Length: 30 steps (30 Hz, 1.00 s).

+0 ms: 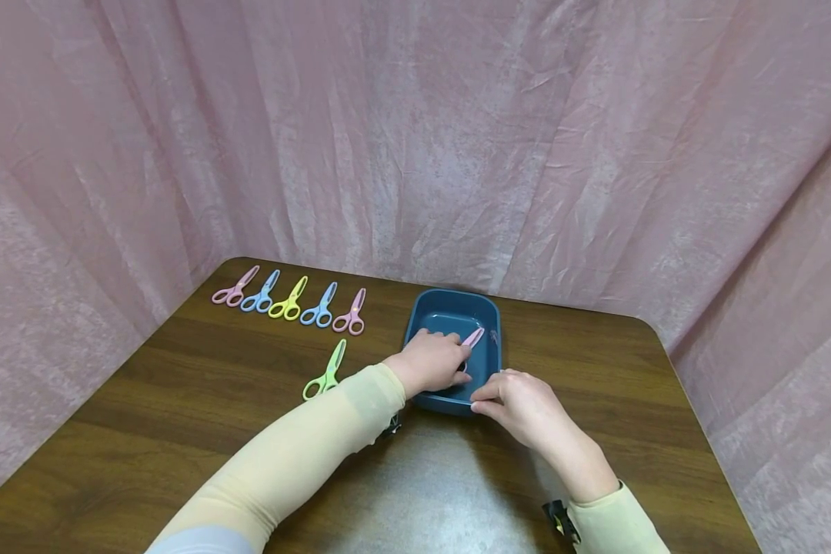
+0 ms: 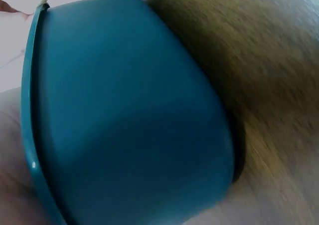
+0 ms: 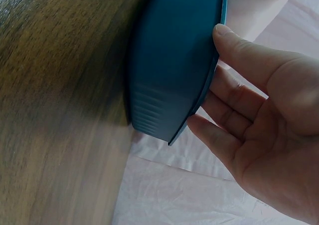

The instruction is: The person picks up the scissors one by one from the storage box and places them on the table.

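A deep blue plastic tray (image 1: 488,369) stands on the wooden table. My left hand (image 1: 432,362) reaches inside it, over a pair of pink scissors (image 1: 472,338) whose blades point toward the far right. Part of the scissors' handle lies under the hand, so the hold on it is hidden. On the near right corner of the tray, my right hand (image 1: 519,404) pinches the rim, with the thumb (image 3: 229,40) outside, as the right wrist view shows. Mostly the tray's outer wall (image 2: 134,110) fills the left wrist view.
Left of the tray, pink scissors (image 1: 349,315), yellow scissors (image 1: 288,306), blue scissors (image 1: 318,309) and others form a row. Nearer, green scissors (image 1: 328,373) lie partly behind the left sleeve (image 1: 318,438). A pink curtain (image 1: 457,154) hangs behind the table.
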### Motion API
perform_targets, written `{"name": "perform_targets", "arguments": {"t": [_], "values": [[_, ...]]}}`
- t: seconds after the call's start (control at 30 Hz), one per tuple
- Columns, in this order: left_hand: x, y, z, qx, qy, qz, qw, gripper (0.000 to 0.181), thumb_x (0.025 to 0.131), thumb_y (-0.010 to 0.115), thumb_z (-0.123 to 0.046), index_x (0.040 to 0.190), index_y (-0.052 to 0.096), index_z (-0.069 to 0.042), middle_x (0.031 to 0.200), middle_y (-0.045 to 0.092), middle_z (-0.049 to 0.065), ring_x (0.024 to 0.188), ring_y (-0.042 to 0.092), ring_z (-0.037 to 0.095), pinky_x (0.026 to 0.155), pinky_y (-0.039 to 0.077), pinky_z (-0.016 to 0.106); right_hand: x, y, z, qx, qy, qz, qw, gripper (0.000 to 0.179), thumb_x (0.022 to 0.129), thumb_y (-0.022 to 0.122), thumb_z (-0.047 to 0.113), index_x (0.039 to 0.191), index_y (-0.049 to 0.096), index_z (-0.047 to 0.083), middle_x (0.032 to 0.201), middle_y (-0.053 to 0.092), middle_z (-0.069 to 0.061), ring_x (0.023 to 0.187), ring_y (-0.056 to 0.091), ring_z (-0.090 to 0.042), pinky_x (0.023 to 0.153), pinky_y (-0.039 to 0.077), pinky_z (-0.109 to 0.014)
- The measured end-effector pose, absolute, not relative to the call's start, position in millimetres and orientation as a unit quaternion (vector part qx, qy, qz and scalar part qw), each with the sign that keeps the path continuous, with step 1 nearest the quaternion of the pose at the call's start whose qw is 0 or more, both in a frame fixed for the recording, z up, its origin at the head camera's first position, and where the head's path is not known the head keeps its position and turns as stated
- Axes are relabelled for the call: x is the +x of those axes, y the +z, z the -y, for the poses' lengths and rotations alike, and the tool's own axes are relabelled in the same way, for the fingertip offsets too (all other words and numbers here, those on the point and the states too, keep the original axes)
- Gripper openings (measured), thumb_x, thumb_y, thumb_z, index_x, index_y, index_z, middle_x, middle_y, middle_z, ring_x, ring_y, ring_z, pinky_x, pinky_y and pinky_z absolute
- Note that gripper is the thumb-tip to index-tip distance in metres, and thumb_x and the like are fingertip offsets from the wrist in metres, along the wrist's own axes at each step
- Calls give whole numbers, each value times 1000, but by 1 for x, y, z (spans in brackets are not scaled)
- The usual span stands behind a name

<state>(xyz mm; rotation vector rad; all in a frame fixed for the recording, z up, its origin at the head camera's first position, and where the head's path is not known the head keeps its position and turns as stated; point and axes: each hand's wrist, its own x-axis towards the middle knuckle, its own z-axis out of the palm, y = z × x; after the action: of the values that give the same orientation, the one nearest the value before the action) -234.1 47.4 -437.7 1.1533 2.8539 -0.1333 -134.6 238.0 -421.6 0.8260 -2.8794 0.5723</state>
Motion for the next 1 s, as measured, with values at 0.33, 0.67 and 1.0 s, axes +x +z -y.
{"name": "perform_targets", "arguments": {"t": [0.33, 0.67, 1.0], "values": [[-232, -437, -56, 329, -45, -942, 43, 71, 104, 72, -58, 163, 56, -22, 146, 68, 9, 126, 70, 32, 106, 57, 53, -135, -424, -238, 267, 190, 944, 47, 7, 95, 88, 17, 96, 89, 24, 90, 76, 15, 88, 70, -12, 76, 59, -33], [-232, -440, -56, 348, -80, -934, 31, 42, 107, 73, -48, 142, 76, -27, 125, 75, 6, 108, 72, 26, 94, 61, 45, -134, -422, -236, 263, 193, 944, 43, 6, 95, 88, 17, 98, 89, 23, 90, 76, 14, 87, 70, -13, 76, 58, -33], [-234, -445, -56, 361, -69, -930, 16, 26, 113, 67, -32, 131, 82, -20, 114, 77, 7, 96, 71, 24, 89, 62, 42, -134, -422, -237, 259, 194, 945, 37, 6, 96, 88, 17, 99, 90, 22, 89, 75, 15, 87, 70, -13, 75, 58, -32]]}}
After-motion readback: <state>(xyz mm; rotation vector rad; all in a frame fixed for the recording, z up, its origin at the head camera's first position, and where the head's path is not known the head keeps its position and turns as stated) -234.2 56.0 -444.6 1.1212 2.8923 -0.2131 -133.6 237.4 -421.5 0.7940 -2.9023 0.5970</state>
